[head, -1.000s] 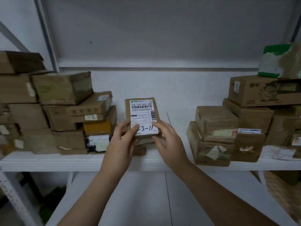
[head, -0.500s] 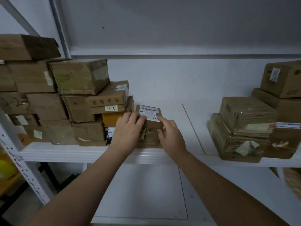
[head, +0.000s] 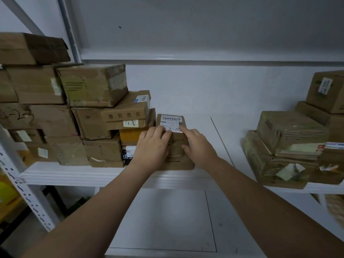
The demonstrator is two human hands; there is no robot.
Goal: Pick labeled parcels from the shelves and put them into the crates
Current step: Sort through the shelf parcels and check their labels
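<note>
**Parcel boxed in by both hands, which way does it come out?**

Biggest thing first: the long white metal shelf (head: 74,175) runs right across our view. On its left end there's a tall, messy stack of brown cardboard boxes (head: 55,118), and over on the right a lower pile of taped brown cartons (head: 290,146). There's a bare stretch of shelf between them.

What we're after is the small brown cardboard parcel (head: 171,125). It lies flat on a little pile at the front edge of the shelf, just beside the left stack. We can't quite tell where it ends and the box under it starts. Its long side runs away from us toward the back wall.

The left grip (head: 151,146) has its fingers curled over the parcel's near left edge. The right grip (head: 197,146) pinches the right side, forefinger up on top and thumb down on the front face. So the parcel sits dead between the two, neither hand nearer.

Smallest bit: the white barcode label (head: 171,119), facing up with handwriting at its near end.

We reckon it wants lifting and drawing straight back toward us, clear of that left stack. No crate we can pick out here.
</note>
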